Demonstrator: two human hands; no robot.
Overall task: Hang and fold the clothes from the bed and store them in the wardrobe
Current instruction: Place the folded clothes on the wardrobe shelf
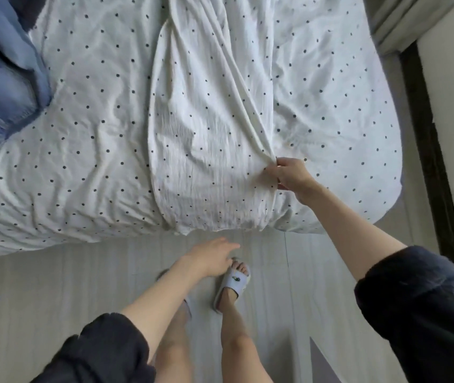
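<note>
Pale plank floor (68, 294) across the lower frame, bed (62, 150) in dotted white bedding filling the upper part

Lying down the centre of the frame: a white dotted garment (206, 139), same print as the bedding, long, creased, its lower hem draped over the bed edge toward the floor

Pinched at its right edge, centre right of the frame, by the right hand (292, 175), fingers (282, 164) curled and clamped on a gathered fold of the cloth

Hovering below the hem at lower centre: left hand (214, 258), fingers (230, 246) straight and slightly apart, holding nothing, clear of the cloth

Heaped at upper left: blue clothes (2, 78), denim among them, well apart from the white garment

Likely step: lifting the white garment for hanging or folding. Best done by bringing the left hand up to the opposite edge at matching height, taking only the garment layer and not the bedding beneath, then raising both together so the cloth hangs flat and off the floor

Lower centre: feet in white slippers (234, 283); dark sleeves (425, 305) pushed up both forearms
</note>
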